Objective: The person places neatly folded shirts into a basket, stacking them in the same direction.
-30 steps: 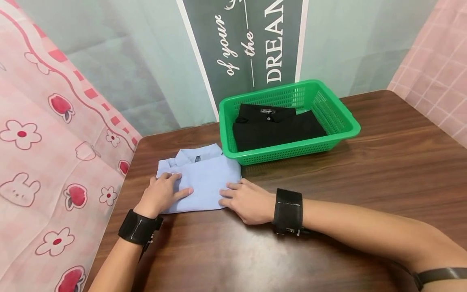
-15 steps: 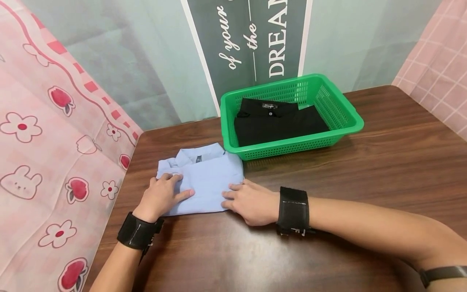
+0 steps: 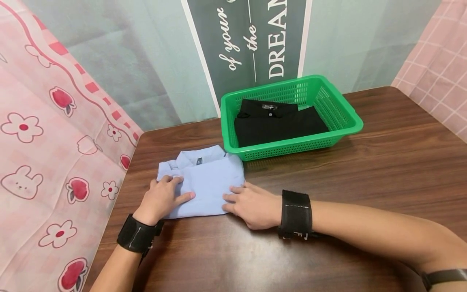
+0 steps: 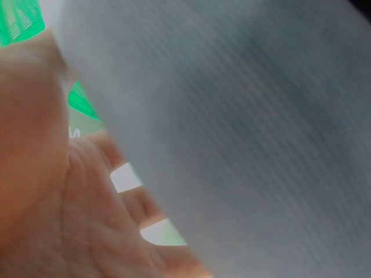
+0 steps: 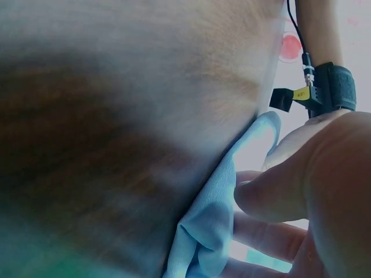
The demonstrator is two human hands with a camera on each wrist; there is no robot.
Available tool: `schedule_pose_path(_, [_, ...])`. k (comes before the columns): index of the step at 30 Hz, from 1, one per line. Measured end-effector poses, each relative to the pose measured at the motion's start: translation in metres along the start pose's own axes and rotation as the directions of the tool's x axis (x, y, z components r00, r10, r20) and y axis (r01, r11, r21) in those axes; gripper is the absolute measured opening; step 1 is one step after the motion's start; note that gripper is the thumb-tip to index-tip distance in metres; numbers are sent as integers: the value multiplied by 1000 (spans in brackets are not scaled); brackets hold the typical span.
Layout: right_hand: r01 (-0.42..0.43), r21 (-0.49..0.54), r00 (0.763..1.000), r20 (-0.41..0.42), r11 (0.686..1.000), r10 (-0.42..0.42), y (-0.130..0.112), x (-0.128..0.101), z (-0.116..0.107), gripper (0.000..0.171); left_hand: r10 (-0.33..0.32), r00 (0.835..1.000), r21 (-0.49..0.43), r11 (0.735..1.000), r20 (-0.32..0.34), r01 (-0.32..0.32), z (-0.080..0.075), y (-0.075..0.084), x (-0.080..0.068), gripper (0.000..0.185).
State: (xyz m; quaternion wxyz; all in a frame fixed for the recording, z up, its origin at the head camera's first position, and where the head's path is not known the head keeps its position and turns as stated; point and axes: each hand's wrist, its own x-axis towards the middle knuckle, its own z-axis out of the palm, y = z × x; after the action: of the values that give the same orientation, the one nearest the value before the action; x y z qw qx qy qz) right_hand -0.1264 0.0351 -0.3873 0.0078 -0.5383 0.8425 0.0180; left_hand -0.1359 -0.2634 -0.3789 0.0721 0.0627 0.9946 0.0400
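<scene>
A folded light-blue collared shirt point(image 3: 209, 184) lies on the table in the head view, its collar towards the back. My left hand point(image 3: 160, 198) rests on its left part, fingers spread and thumb stretched over the cloth. On the lower right part, the fingertips of my right hand point(image 3: 253, 207) touch the fabric. In the left wrist view, blurred pale cloth of the shirt point(image 4: 220, 139) covers much of the picture beside my palm. The right wrist view shows the shirt's folded edge point(image 5: 211, 220) along the table, with my right thumb close against it.
A green plastic basket point(image 3: 288, 151) stands behind and to the right of the light-blue shirt, its near-left corner right at the shirt. Inside lies a folded black collared garment point(image 3: 282, 129). Curtains hang behind and left of the brown wooden table point(image 3: 383, 162).
The head view has shifted slightly. Both hands keep their places on the light-blue shirt, and the shirt and basket look the same.
</scene>
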Motion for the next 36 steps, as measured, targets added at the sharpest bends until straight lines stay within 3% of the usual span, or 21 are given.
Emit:
schedule_pose_path(25, [43, -30, 998, -53, 999, -45, -8, -24, 4, 37, 21, 1000, 35, 999, -14, -21, 4, 19, -24, 73])
schedule_pose_path(32, [37, -28, 998, -48, 999, -38, -11, -32, 2, 36, 64, 996, 78, 995, -59, -59, 6, 24, -27, 72])
schedule_pose_path(36, [47, -105, 996, -76, 993, -55, -17, -35, 3, 27, 90, 994, 82, 993, -64, -84, 8, 27, -34, 72])
